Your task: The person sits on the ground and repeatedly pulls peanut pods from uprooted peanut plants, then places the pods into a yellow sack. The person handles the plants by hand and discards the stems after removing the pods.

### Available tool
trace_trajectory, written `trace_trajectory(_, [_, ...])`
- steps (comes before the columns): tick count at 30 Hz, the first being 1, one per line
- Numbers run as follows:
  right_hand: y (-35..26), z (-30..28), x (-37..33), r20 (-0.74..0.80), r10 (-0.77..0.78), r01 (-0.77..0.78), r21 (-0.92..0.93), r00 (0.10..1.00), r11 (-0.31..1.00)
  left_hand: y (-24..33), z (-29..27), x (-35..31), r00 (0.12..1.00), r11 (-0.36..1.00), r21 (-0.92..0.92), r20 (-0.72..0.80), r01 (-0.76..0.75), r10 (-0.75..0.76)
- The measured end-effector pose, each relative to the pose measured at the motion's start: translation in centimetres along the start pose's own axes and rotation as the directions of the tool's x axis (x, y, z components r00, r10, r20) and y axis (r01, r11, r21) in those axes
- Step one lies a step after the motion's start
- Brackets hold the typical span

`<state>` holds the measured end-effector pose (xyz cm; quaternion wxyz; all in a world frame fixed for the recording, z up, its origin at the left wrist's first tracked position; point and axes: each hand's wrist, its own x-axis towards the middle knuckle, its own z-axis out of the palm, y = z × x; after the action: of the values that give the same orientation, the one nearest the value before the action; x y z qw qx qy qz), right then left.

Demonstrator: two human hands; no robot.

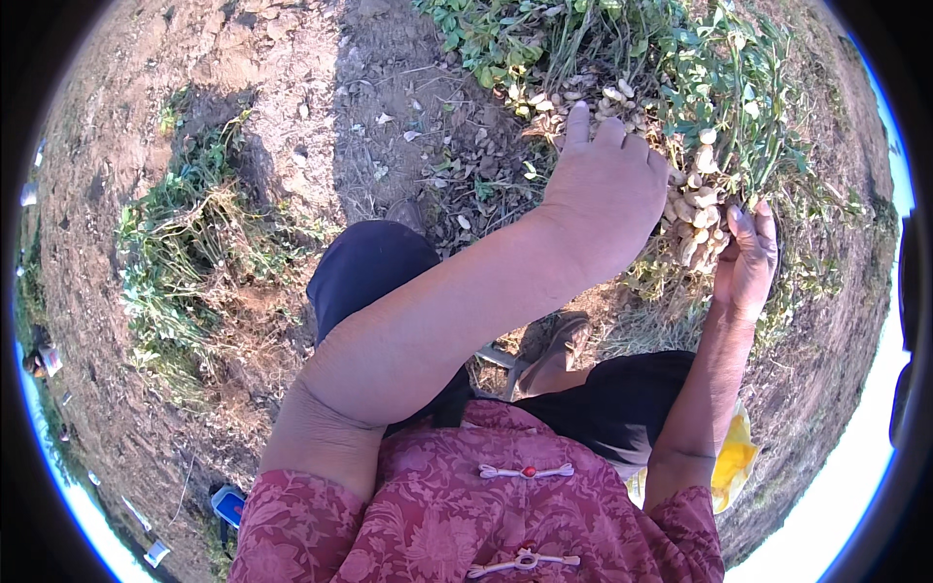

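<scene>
In my right hand [748,260] I grip a peanut plant [743,102] near its base, thumb and fingers closed round it. Pale pods [698,206] hang in a cluster between my two hands, below the green leaves. My left hand [612,189] reaches across to that cluster's left side, back of the hand up. One of its fingers is stretched out; the others curl down, and what they hold is hidden. Just beyond this hand, loose peanuts [614,94] lie on the ground beside more leafy plants [564,39].
A pulled heap of plants [199,257] lies to the left on dry soil [292,87]. My bent knee [374,267] and a shoe [569,335] are below my left arm. A yellow and white bag [734,462] is by my right elbow, and a blue object [229,505] sits at lower left.
</scene>
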<state>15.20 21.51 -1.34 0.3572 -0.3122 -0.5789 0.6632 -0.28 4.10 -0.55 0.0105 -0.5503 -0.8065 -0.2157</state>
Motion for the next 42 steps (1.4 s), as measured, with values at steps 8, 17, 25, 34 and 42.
trace_trajectory(8, [0.1, 0.2, 0.2, -0.098, -0.001, 0.003, 0.022, 0.995, 1.000, -0.1, 0.3, 0.2, 0.999, 0.999, -0.042, -0.046, 0.007, -0.009])
trace_trajectory(17, [-0.2, -0.8, -0.1, -0.040, -0.019, 0.019, 0.007, 0.999, 1.000, -0.2, 0.0, 0.2, 0.999, 1.000, -0.008, -0.031, -0.019, 0.019])
trace_trajectory(25, [-0.2, 0.8, -1.2, -0.014, 0.001, -0.001, 0.005, 1.000, 1.000, 0.1, -0.2, 0.4, 1.000, 0.994, -0.108, -0.002, 0.023, -0.024])
trace_trajectory(34, [0.4, 3.5, -2.9, 0.124, 0.018, -0.021, 0.024, 0.992, 0.999, 0.4, -0.4, 1.1, 0.989, 0.895, -0.420, 0.078, 0.149, -0.129])
trace_trajectory(42, [-0.9, 4.5, -3.4, 0.208, 0.047, -0.046, -0.011, 0.977, 0.999, 0.3, 0.0, 2.6, 0.858, 0.133, -0.850, 0.492, 0.510, -0.146])
